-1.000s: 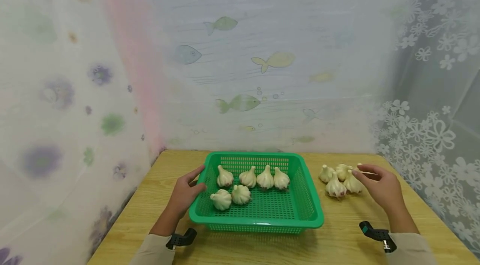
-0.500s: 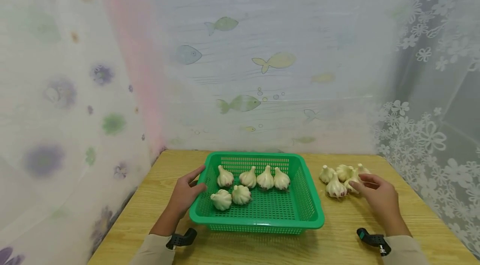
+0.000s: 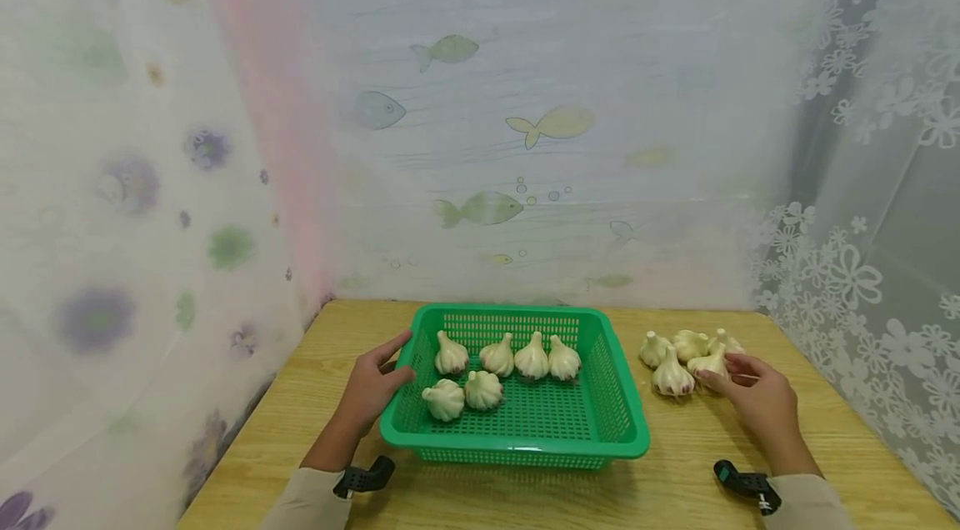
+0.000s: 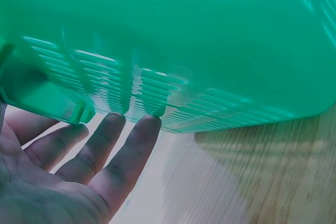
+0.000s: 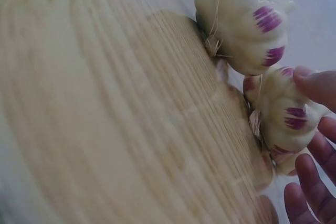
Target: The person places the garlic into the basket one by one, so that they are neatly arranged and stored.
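A green plastic basket (image 3: 513,442) stands mid-table with several garlic bulbs (image 3: 532,357) lying in it. At its left side my left hand (image 3: 367,388) holds the rim, thumb over the edge. In the left wrist view, the fingers (image 4: 126,166) lie against the basket's slotted outer wall. To the right of the basket, my right hand (image 3: 761,401) has thumb and forefinger about a garlic bulb (image 3: 708,365), whose stem tilts towards the hand. The right wrist view shows the thumb (image 5: 315,85) on this purple-streaked bulb, the other fingers spread beside it.
Several other garlic bulbs stand close around the one at my right hand, including one at the front (image 3: 672,376) and one at the left (image 3: 653,348). The wooden table (image 3: 465,505) meets a patterned curtain (image 3: 480,138) at its back edge.
My right hand has come down and left to the front right bulb, thumb and forefinger closing about it. That bulb's stem has tilted right. The left hand and basket stay put.
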{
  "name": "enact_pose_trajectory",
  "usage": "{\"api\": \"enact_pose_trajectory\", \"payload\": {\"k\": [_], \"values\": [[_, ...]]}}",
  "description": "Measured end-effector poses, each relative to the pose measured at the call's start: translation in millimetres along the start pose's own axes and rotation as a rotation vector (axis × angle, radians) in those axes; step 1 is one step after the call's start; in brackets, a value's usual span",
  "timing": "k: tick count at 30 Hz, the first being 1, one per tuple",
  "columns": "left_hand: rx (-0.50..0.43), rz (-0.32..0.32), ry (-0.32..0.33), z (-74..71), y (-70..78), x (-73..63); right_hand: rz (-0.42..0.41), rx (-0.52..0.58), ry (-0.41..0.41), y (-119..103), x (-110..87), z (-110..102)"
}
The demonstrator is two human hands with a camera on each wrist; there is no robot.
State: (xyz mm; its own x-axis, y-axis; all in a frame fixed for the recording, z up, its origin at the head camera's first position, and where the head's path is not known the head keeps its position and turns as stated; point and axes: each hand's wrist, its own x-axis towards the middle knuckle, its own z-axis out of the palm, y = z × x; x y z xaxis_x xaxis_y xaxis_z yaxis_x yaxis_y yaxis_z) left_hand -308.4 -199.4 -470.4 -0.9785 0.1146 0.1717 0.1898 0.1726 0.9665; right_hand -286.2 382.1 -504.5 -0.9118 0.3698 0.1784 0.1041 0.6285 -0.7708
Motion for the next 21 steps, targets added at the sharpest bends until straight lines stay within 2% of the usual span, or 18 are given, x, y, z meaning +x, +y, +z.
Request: {"api": "enact_pose_trajectory", "payload": {"k": [11,21], "values": [[-0.003,0.005,0.002,-0.2,-1.6,1.4,0.025,-0.029,-0.061,6.1,4.4,-3.2],[-0.003,0.0,-0.003,0.2,-2.1,1.0,0.04,0.002,-0.047,3.5,0.5,-5.1]]}}
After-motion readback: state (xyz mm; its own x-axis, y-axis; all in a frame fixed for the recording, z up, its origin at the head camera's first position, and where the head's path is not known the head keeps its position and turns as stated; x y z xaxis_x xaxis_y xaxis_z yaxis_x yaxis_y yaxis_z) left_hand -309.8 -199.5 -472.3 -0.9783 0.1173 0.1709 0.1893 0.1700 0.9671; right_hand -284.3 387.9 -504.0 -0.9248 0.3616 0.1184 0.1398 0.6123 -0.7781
